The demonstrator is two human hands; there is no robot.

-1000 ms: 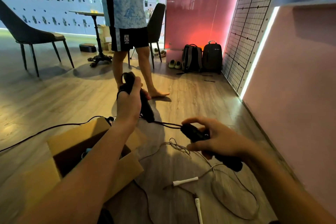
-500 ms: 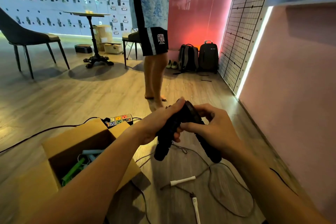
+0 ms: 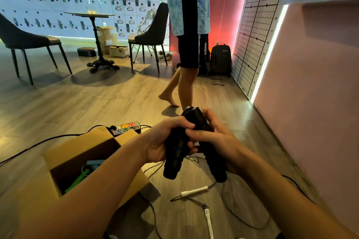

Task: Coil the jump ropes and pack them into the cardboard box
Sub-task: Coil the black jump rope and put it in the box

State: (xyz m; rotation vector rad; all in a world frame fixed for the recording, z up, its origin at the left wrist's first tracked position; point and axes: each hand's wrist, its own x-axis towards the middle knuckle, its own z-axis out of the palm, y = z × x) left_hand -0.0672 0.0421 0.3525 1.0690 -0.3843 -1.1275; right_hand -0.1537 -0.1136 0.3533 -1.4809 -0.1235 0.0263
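Note:
Both black jump rope handles are held together in front of me above the floor. My left hand (image 3: 165, 141) grips the left black handle (image 3: 173, 163), which points down. My right hand (image 3: 213, 137) grips the right black handle (image 3: 215, 165), fingers overlapping the left one. The open cardboard box (image 3: 58, 153) stands on the floor at lower left, with green and blue jump rope handles (image 3: 81, 175) inside. A white-handled jump rope (image 3: 193, 192) lies loose on the floor below my hands, its thin cord looping to the right.
A barefoot person (image 3: 186, 48) stands just beyond my hands. A power strip (image 3: 127, 127) with a black cable lies behind the box. Two chairs (image 3: 25, 40), a pedestal table (image 3: 95, 31) and a backpack (image 3: 220, 58) stand farther back. A pink wall (image 3: 310, 103) runs along the right.
My hands came together from apart, bringing the two black handles side by side. The standing person has stepped to the right.

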